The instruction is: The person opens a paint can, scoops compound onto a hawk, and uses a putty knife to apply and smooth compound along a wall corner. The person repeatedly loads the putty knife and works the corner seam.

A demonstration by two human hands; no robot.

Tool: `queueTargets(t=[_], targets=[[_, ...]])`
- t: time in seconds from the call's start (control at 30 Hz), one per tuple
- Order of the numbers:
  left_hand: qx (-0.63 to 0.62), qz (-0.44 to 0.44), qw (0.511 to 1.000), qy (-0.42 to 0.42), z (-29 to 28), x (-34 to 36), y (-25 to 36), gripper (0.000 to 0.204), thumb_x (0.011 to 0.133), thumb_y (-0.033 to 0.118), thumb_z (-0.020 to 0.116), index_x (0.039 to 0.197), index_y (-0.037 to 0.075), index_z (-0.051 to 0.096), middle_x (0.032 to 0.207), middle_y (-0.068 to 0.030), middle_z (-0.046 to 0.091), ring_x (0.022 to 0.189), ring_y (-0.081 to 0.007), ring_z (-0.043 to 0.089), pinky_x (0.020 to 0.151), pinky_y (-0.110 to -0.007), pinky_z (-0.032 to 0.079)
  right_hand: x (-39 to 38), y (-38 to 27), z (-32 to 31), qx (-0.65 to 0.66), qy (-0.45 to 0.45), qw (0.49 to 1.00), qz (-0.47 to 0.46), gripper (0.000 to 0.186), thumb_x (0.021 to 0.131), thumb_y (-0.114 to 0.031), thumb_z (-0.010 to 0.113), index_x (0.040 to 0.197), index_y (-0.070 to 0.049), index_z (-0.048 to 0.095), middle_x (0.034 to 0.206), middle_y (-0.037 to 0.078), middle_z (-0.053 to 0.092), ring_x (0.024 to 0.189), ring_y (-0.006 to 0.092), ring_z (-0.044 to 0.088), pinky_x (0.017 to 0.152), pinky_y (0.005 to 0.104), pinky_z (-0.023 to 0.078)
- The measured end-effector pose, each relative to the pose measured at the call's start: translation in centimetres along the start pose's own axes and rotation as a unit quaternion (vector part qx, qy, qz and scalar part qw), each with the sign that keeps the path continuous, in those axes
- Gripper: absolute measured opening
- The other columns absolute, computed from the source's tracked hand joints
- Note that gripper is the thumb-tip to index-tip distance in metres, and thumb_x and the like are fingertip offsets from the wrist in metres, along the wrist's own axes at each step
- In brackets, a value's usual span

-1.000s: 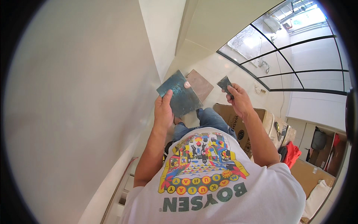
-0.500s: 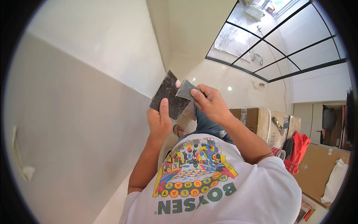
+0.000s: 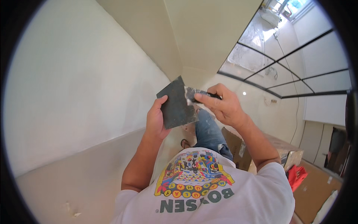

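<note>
My left hand point(image 3: 155, 118) holds a dark, flat rectangular plate point(image 3: 176, 106) by its near left edge, thumb on top and fingers underneath. Its upper face looks mostly bare. In my right hand point(image 3: 227, 106) is a small putty knife point(image 3: 191, 95), its dark handle within my fingers and my thumb pressed on it near the blade. Pale putty smears the blade, which sits at the plate's right edge; whether the two touch I cannot tell.
A pale wall point(image 3: 82, 82) rises on my left, meeting a corner ahead. Black-framed glass panels point(image 3: 283, 61) stand far right. A cardboard box point(image 3: 276, 143) and a red plastic bag point(image 3: 296, 177) lie at my right. A cable trails along the floor.
The putty knife has turned over, its smeared blade now showing. The pinkish dab at the plate's upper edge is gone from there. My view has shifted, so more white wall shows.
</note>
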State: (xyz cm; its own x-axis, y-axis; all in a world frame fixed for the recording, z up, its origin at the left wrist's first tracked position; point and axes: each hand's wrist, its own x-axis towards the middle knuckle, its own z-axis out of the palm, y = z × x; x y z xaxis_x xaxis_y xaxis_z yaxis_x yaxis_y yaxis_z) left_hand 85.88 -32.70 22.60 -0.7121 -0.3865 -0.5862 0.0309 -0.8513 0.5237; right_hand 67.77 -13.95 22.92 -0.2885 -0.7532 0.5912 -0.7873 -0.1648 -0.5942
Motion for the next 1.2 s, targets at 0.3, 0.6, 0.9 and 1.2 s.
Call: queueTargets(t=[0.3, 0.6, 0.9, 1.2], targets=[[-0.008, 0.092, 0.990, -0.105, 12.0, -5.5, 8.7, 0.033, 0.110, 0.024, 0.058, 0.133, 0.002, 0.064, 0.121, -0.0123, 0.075, 0.104, -0.0234, 0.077, 0.091, -0.041, 0.066, 11.8, -4.3, -9.3, -0.080, -0.059, 0.994, -0.038, 0.050, 0.090, -0.009, 0.077, 0.136, -0.028, 0.077, 0.089, 0.011, 0.056, 0.073, 0.0290, 0.059, 0.063, 0.0403, 0.049], [0.075, 0.326, 0.938, -0.094, 14.8, -6.0, 12.0, 0.033, 0.114, 0.023, 0.056, 0.135, -0.001, 0.066, 0.123, -0.0089, 0.074, 0.109, -0.0156, 0.070, 0.096, -0.035, 0.057, 17.6, -8.5, -12.9, -0.191, 0.045, 0.979, 0.055, 0.046, 0.090, -0.006, 0.080, 0.133, -0.019, 0.078, 0.077, 0.008, 0.055, 0.060, 0.0250, 0.058, 0.054, 0.0382, 0.047], [0.279, 0.521, 0.805, -0.059, 16.8, -6.2, 12.1, 0.036, 0.117, 0.022, 0.050, 0.130, -0.006, 0.068, 0.111, -0.0066, 0.075, 0.098, -0.0097, 0.065, 0.086, -0.029, 0.054, 21.5, -15.2, -7.4, -0.256, 0.105, 0.961, -0.018, 0.038, 0.091, -0.009, 0.081, 0.129, -0.006, 0.076, 0.072, 0.007, 0.054, 0.055, 0.0240, 0.057, 0.050, 0.0370, 0.046], [0.331, 0.493, 0.804, -0.006, 15.8, -6.6, 12.4, 0.037, 0.118, 0.020, 0.047, 0.132, -0.007, 0.067, 0.117, -0.0090, 0.075, 0.106, -0.0152, 0.068, 0.093, -0.033, 0.055, 21.1, -14.8, -7.0, -0.184, 0.119, 0.974, 0.064, 0.036, 0.096, -0.006, 0.076, 0.132, -0.006, 0.075, 0.074, 0.010, 0.058, 0.057, 0.0259, 0.058, 0.052, 0.0392, 0.046]])
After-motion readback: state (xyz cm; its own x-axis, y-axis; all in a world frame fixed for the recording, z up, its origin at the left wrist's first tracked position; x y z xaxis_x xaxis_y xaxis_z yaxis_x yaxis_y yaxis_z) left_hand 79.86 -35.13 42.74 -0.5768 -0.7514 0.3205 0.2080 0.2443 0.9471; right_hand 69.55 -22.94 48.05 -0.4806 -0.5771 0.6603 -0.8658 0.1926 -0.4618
